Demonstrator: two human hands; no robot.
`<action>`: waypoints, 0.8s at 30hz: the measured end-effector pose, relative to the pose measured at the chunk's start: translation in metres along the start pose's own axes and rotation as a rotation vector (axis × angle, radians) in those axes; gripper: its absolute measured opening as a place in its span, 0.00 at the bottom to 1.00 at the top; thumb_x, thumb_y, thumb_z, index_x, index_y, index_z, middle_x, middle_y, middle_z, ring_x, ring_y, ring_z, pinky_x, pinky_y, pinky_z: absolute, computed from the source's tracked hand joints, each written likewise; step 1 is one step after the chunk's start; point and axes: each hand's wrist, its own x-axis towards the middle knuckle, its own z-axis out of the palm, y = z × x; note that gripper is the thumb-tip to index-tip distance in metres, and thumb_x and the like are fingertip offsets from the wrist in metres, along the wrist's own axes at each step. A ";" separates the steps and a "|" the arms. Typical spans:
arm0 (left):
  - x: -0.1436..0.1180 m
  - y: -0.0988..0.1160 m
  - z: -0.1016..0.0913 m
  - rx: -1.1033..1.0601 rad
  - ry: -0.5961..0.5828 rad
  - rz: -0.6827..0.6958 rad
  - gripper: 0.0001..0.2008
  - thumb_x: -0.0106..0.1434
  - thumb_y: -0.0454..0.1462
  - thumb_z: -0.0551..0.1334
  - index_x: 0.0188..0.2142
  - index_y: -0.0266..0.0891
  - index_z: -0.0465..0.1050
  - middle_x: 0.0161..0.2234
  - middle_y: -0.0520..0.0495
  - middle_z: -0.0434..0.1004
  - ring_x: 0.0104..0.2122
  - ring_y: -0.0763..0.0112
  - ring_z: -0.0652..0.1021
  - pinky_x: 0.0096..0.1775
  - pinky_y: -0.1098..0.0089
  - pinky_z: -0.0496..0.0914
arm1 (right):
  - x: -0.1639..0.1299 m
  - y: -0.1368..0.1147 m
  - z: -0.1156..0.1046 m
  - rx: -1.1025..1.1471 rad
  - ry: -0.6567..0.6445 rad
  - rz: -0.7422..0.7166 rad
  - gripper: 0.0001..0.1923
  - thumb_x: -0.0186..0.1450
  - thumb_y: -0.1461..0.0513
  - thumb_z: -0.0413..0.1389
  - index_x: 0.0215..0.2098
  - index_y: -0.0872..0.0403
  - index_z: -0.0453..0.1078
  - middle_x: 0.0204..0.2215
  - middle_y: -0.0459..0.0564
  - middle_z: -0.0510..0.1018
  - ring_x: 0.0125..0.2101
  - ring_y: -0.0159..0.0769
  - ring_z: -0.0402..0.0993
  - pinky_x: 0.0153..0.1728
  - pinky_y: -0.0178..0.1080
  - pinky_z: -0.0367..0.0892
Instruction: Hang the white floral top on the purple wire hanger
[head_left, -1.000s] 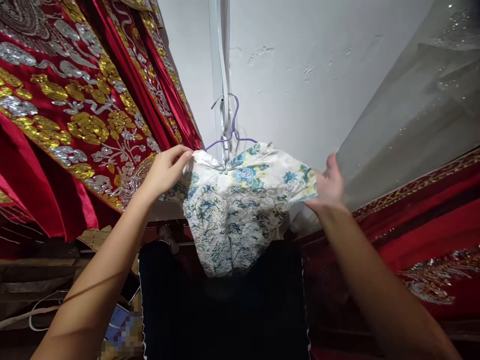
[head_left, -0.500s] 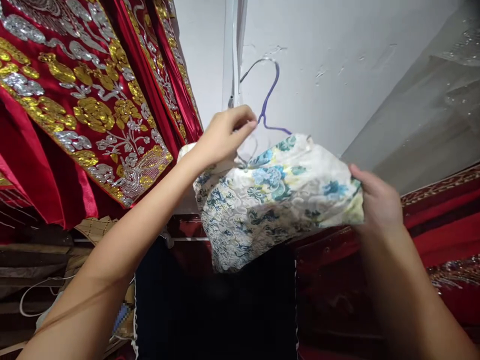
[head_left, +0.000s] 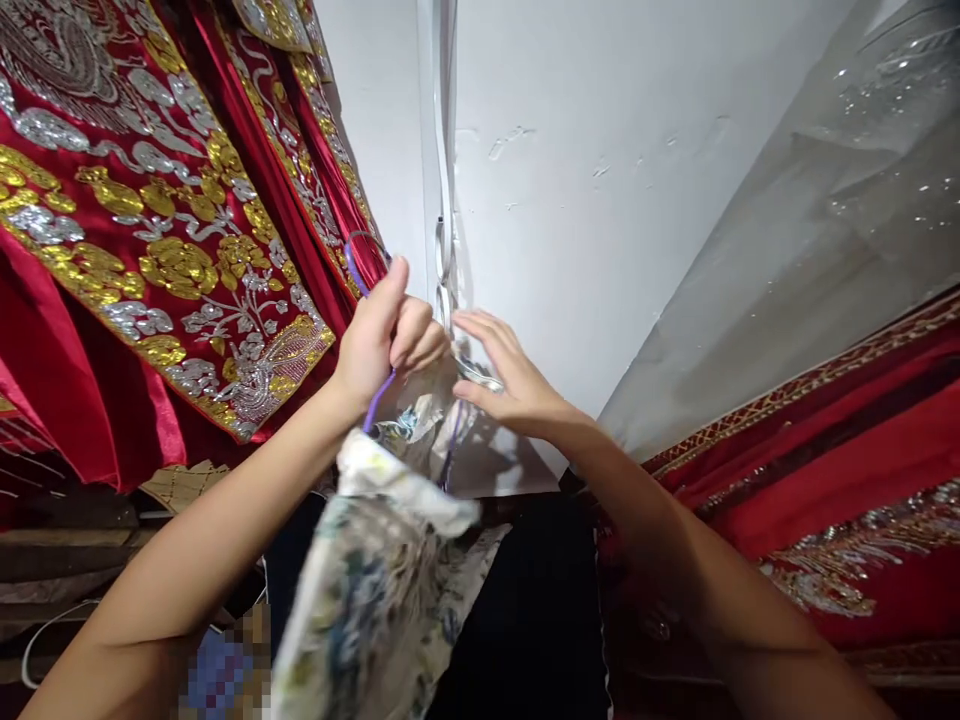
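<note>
Up against the white plaster wall (head_left: pixel 600 200), left hand (head_left: pixel 379 345) is fisted around the thin purple wire hanger (head_left: pixel 375 400); fingers (head_left: pixel 420 345) curled tight on the wire just below its hook, thumb pointing up. Hook end (head_left: pixel 358 262) pokes out above the fist, close to the vertical white strap with metal rings (head_left: pixel 442 240) running down the wall. White satin garment with blue-green floral print (head_left: pixel 375 590) hangs from the hanger straight down below the fist, long axis vertical, bunched and blurred at the lower edge of view, in front of a dark cloth (head_left: pixel 525 600). Right hand (head_left: pixel 510 385) holds nothing that I can make out: fingers (head_left: pixel 487 335) spread and extended, tips at a metal ring (head_left: pixel 480 372) near the bottom of the strap; can't tell whether they touch it. Key relation: hanger hook sits left of and slightly above the ring, left hand carries the load, right hand is the nearer one to the ring. Red satin drape with gold and silver sequin embroidery (head_left: pixel 150 240) fills the left side just beside the left hand; grey sheer sparkly fabric (head_left: pixel 825 200) hangs at right over another red embroidered cloth (head_left: pixel 825 480).
</note>
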 end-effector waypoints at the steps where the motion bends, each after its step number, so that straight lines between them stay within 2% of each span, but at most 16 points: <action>1: 0.001 0.005 0.000 -0.015 0.000 -0.010 0.39 0.71 0.62 0.43 0.10 0.41 0.47 0.08 0.55 0.42 0.10 0.79 0.54 0.22 0.67 0.63 | 0.011 0.004 0.009 0.016 -0.027 -0.074 0.28 0.68 0.47 0.58 0.61 0.49 0.67 0.61 0.55 0.70 0.60 0.52 0.64 0.59 0.51 0.62; 3: 0.004 0.014 -0.005 0.000 0.016 -0.042 0.40 0.69 0.63 0.43 0.11 0.41 0.47 0.08 0.55 0.41 0.10 0.79 0.56 0.25 0.67 0.67 | 0.027 0.011 0.020 0.089 -0.071 -0.111 0.20 0.71 0.47 0.53 0.48 0.52 0.74 0.44 0.52 0.78 0.45 0.44 0.73 0.46 0.43 0.67; 5: 0.006 0.020 -0.017 0.058 0.038 -0.069 0.39 0.69 0.63 0.45 0.11 0.41 0.50 0.08 0.55 0.42 0.12 0.77 0.61 0.28 0.66 0.70 | 0.037 0.019 0.022 0.123 -0.057 -0.041 0.21 0.70 0.45 0.53 0.36 0.54 0.74 0.29 0.47 0.75 0.31 0.36 0.70 0.34 0.38 0.63; 6: 0.007 0.023 -0.025 0.091 0.045 -0.077 0.38 0.70 0.62 0.45 0.12 0.41 0.53 0.09 0.54 0.46 0.14 0.75 0.65 0.30 0.66 0.72 | 0.040 0.024 0.020 0.109 -0.018 0.001 0.22 0.68 0.44 0.57 0.33 0.54 0.74 0.26 0.45 0.73 0.28 0.33 0.67 0.31 0.36 0.60; 8: 0.008 0.027 -0.044 0.163 0.049 -0.119 0.36 0.71 0.60 0.46 0.16 0.40 0.64 0.13 0.49 0.61 0.22 0.70 0.75 0.35 0.65 0.74 | 0.046 0.036 0.010 0.036 0.109 0.063 0.22 0.60 0.43 0.64 0.30 0.54 0.74 0.23 0.43 0.71 0.26 0.31 0.63 0.29 0.35 0.56; 10: 0.009 0.028 -0.065 0.263 0.047 -0.230 0.34 0.71 0.60 0.46 0.25 0.39 0.74 0.24 0.44 0.75 0.32 0.65 0.81 0.38 0.64 0.76 | 0.052 0.047 -0.001 -0.065 0.232 0.110 0.22 0.56 0.43 0.67 0.29 0.54 0.75 0.23 0.43 0.70 0.25 0.30 0.62 0.29 0.35 0.53; 12: 0.012 0.026 -0.085 0.396 0.036 -0.361 0.34 0.70 0.61 0.47 0.33 0.38 0.78 0.30 0.40 0.79 0.35 0.62 0.82 0.36 0.64 0.76 | 0.058 0.053 -0.011 -0.192 0.285 0.151 0.22 0.56 0.43 0.66 0.28 0.54 0.76 0.21 0.42 0.69 0.25 0.30 0.60 0.29 0.36 0.52; 14: 0.016 0.021 -0.103 0.545 0.046 -0.411 0.34 0.68 0.62 0.49 0.36 0.37 0.78 0.28 0.39 0.78 0.33 0.61 0.82 0.34 0.64 0.75 | 0.064 0.054 -0.020 -0.317 0.290 0.196 0.23 0.58 0.42 0.64 0.26 0.54 0.76 0.19 0.42 0.67 0.24 0.30 0.59 0.29 0.37 0.51; 17: 0.029 0.012 -0.120 0.715 0.099 -0.316 0.27 0.67 0.58 0.56 0.34 0.37 0.78 0.23 0.39 0.76 0.29 0.62 0.80 0.32 0.63 0.74 | 0.071 0.051 -0.033 -0.412 0.336 0.278 0.24 0.58 0.42 0.64 0.25 0.54 0.76 0.17 0.43 0.64 0.24 0.32 0.59 0.28 0.37 0.50; 19: 0.038 0.007 -0.123 0.797 0.121 -0.233 0.20 0.66 0.52 0.61 0.32 0.38 0.78 0.24 0.40 0.76 0.28 0.64 0.78 0.33 0.62 0.74 | 0.070 0.052 -0.044 -0.410 0.390 0.330 0.24 0.58 0.42 0.64 0.23 0.54 0.74 0.16 0.43 0.62 0.23 0.32 0.57 0.27 0.38 0.49; 24: 0.052 -0.006 -0.101 1.116 0.129 -0.056 0.06 0.62 0.37 0.63 0.33 0.38 0.78 0.28 0.42 0.78 0.31 0.63 0.78 0.42 0.57 0.75 | 0.047 0.054 -0.065 -0.385 0.416 0.420 0.24 0.60 0.44 0.63 0.20 0.53 0.67 0.15 0.42 0.54 0.23 0.31 0.52 0.25 0.39 0.48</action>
